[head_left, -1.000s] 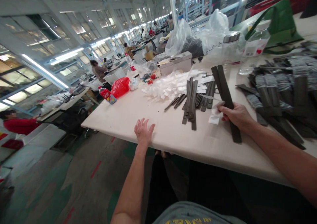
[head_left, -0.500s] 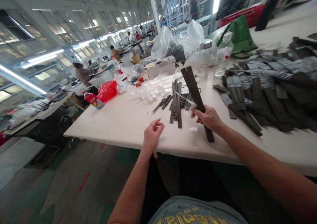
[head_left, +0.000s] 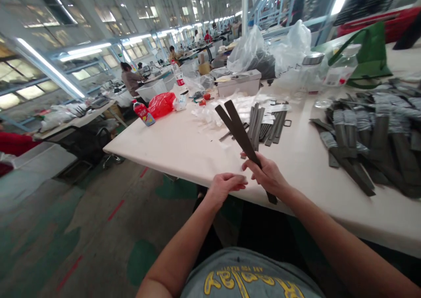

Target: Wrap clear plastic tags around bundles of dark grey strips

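My right hand [head_left: 268,175] is closed around two dark grey flat strips [head_left: 241,133], which fan apart in a narrow V at their far ends. Their lower ends stick out beneath the palm, over the table's front edge. Just left of it, my left hand [head_left: 225,187] has its fingers pressed together. Something small and pale shows at its fingertips, too unclear to name. Beyond the hands, several loose dark strips [head_left: 276,127] lie on the table among thin white pieces [head_left: 210,115].
Tied bundles of dark strips [head_left: 357,135] are heaped on the right of the pale table [head_left: 171,151]. Behind stand a cardboard box [head_left: 240,84], clear bags, a lidded jar [head_left: 312,72] and a green bag [head_left: 370,56]. A red bag [head_left: 162,105] and a red drink pouch [head_left: 143,112] sit at left.
My left hand has moved right, close beside the right hand, and its fingers have closed. The white piece by my right hand no longer shows there. The view has swung left.
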A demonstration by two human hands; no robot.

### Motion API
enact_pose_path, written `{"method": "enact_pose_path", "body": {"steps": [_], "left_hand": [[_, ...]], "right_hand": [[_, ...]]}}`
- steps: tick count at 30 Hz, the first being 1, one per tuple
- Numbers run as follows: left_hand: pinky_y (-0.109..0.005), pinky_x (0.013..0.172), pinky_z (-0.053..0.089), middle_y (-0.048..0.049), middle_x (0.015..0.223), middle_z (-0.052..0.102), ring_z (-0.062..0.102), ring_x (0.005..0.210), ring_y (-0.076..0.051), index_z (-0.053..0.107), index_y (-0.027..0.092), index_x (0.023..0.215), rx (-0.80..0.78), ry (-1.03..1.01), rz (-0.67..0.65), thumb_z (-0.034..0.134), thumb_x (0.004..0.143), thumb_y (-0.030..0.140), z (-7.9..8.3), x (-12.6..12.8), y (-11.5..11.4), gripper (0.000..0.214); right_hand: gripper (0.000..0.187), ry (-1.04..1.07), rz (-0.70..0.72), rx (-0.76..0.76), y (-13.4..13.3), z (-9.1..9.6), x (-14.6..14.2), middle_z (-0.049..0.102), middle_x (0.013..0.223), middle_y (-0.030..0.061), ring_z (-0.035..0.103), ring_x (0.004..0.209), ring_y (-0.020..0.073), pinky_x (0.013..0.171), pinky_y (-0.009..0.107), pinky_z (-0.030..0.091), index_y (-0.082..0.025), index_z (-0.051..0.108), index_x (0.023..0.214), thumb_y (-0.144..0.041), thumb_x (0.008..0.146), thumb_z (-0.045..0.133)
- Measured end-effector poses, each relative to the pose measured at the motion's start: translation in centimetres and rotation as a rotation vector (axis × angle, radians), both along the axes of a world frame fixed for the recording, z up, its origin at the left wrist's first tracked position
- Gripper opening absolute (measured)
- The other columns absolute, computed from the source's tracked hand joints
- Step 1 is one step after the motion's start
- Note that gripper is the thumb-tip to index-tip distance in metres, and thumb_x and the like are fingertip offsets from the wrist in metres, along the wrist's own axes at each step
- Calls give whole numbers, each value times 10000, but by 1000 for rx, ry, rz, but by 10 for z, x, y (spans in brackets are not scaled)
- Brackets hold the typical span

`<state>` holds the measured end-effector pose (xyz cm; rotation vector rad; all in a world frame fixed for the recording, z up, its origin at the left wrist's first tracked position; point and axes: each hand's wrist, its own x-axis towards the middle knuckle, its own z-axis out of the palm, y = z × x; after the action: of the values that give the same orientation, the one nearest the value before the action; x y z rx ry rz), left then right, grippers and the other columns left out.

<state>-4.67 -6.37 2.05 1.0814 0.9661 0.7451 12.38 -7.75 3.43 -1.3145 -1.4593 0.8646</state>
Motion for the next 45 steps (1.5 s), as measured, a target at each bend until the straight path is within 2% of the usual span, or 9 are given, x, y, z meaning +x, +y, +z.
{"method": "enact_pose_path", "body": {"steps": [3, 7, 11, 16, 25, 29, 34, 39, 45], "left_hand": [[-252, 693, 513, -75, 731, 719, 667, 663, -149, 693, 126, 756, -92, -179, 263, 813, 605, 413, 6, -26, 3, 346], [-219, 633, 514, 9, 631, 673, 641, 583, -107, 628, 158, 720, -79, -407, 626, 875, 510, 367, 17, -70, 5, 386], [-225, 666, 525, -5, 723, 706, 658, 639, -107, 643, 163, 775, 14, -531, 800, 846, 572, 356, 28, -105, -1, 345], [-241, 689, 527, -30, 784, 724, 670, 690, -124, 668, 163, 786, -19, -574, 829, 823, 611, 351, 30, -122, -15, 300], [-225, 688, 509, -21, 788, 729, 664, 699, -114, 690, 170, 775, 51, -594, 842, 821, 624, 348, 19, -127, -29, 268], [-221, 704, 504, -32, 796, 731, 667, 729, -118, 699, 162, 793, 96, -570, 829, 804, 650, 332, 12, -128, -33, 246], [-221, 691, 514, -30, 806, 729, 662, 702, -109, 696, 164, 805, 5, -622, 854, 802, 656, 327, 6, -133, -33, 245], [-224, 661, 524, -25, 776, 718, 651, 660, -105, 697, 157, 797, -61, -660, 864, 821, 627, 327, 7, -135, -34, 271], [-219, 667, 510, -29, 768, 723, 657, 682, -115, 695, 149, 806, -33, -642, 834, 838, 597, 348, 9, -130, -36, 322]], "right_hand": [[411, -5, 27, -49, -19, 0, -2, 678, 869, 51, 533, 496, 115, 410, 219, 445, -205, 528, 1222, -465, 923, 418], [380, -38, 161, -132, -48, -10, -8, 666, 832, 53, 520, 477, 117, 479, 256, 488, -204, 610, 1049, -504, 914, 419], [405, -70, 274, -191, -68, -30, -24, 627, 710, 36, 540, 466, 142, 449, 265, 475, -211, 636, 928, -529, 918, 384], [417, -228, 361, -163, -73, -41, -49, 607, 604, 27, 552, 442, 165, 421, 266, 443, -211, 641, 793, -526, 907, 393], [380, -588, 294, 57, -69, -38, -70, 585, 542, 7, 554, 476, 171, 496, 255, 393, -231, 575, 699, -468, 925, 382], [372, -636, 305, 70, -71, -43, -72, 590, 547, 7, 557, 470, 171, 493, 257, 377, -233, 557, 701, -460, 933, 374], [371, -631, 330, 51, -74, -44, -74, 590, 554, 3, 573, 483, 177, 499, 261, 392, -235, 544, 692, -458, 936, 377], [377, -615, 301, 40, -73, -46, -76, 588, 552, -2, 563, 480, 169, 504, 254, 390, -228, 562, 693, -452, 936, 381], [389, -660, 320, 45, -72, -52, -78, 578, 555, -2, 562, 489, 160, 506, 247, 372, -218, 542, 695, -444, 948, 352]]}}
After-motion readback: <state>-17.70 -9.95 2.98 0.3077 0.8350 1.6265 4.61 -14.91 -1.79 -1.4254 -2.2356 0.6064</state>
